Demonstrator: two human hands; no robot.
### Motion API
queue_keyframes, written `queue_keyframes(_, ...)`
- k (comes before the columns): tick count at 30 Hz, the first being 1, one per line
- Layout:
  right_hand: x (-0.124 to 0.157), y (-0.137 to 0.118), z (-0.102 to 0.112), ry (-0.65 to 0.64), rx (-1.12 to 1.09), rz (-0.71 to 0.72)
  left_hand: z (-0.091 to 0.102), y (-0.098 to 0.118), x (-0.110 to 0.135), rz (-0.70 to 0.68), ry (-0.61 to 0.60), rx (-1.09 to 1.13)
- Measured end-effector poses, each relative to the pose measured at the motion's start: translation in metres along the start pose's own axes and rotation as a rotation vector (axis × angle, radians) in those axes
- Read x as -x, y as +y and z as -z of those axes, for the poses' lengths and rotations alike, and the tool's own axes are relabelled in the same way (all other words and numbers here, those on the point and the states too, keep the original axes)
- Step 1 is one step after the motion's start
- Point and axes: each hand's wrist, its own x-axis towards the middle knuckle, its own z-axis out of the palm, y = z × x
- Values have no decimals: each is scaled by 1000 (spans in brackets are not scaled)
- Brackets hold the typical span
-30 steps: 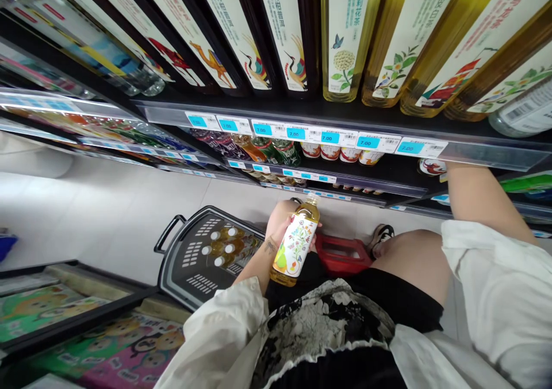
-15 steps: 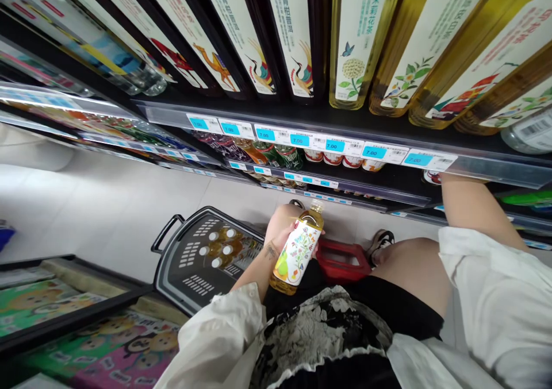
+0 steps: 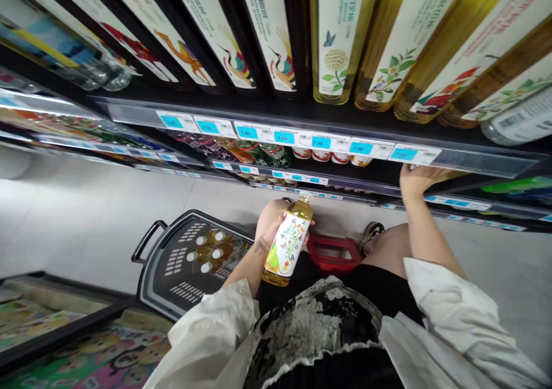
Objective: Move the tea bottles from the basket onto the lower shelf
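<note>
My left hand (image 3: 275, 229) is wrapped round a clear bottle of yellow tea (image 3: 287, 245) with a white, flower-and-fruit-patterned label. The bottle tilts in front of my knees, cap end towards the shelves. My right hand (image 3: 416, 182) reaches in just below the price-tag strip (image 3: 319, 142), into the shelf level beneath the large bottles. The shelf edge covers most of its fingers, so whatever they touch is hidden. Left of it on that lower shelf stand several red-and-white containers (image 3: 321, 154).
A dark shopping basket (image 3: 150, 280) holding several white-capped bottles (image 3: 211, 251) is on the floor to my left, its red handle (image 3: 334, 254) between my legs. Tall tea bottles (image 3: 336, 67) line the upper shelf. Colourful packages (image 3: 129, 354) sit behind a dark frame at lower left.
My right hand has drawn back leftward from deeper in the lower shelf, so more of it shows. The view has shifted slightly; my left hand keeps hold of the bottle.
</note>
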Motion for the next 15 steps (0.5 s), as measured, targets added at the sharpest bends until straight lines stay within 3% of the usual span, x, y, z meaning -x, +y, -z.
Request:
queue_keyframes(3,27,29,-15,93,-116,-139,-2,-6,-4,21,-37,-11)
queue_keyframes(5,29,40,-24,33,-185,-169,-3,-13,-5,37,-75,-39)
queue_keyframes(8,8,48,-35,-94,-156,-170,-2,-23,-6,62,-128,-61)
queue_keyframes(12,-24,55,-44,-82,-36,-224,2,-27,-5,65,-175,-49)
queue_keyframes(15,-37,58,-51,-108,-33,-179,3,-26,-3,54,-141,-55)
